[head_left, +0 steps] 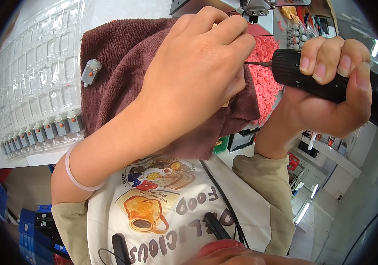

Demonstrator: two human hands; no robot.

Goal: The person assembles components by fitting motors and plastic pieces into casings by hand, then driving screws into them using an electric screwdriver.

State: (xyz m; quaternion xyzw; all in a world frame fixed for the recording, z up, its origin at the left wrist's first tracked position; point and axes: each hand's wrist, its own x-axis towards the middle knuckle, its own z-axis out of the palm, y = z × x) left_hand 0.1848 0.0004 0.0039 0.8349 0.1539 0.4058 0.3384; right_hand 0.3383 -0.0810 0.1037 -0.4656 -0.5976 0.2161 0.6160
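Screwdriver [301, 80] in right hand [330, 107], towel [105, 44] under left hand [200, 57]

Fingers wrap its thick black barrel [284, 66] at right: likely stiff, fairly heavy, best held there, not by the thin bit [257, 63]. Whether the left hand grips the half-hidden pale piece [226, 104], I cannot tell. Plush brown pile looks soft.

- Over to the white shirt front [250, 205], lettered upside down in big, bold, dark capitals!
- Beside the orange mug print [142, 212], into small script on a pale patch.
- Round the food print [171, 177], past tiny lettering too small for reading.
- Across to the black screwdriver [288, 67], marked in white, too tiny to make out.
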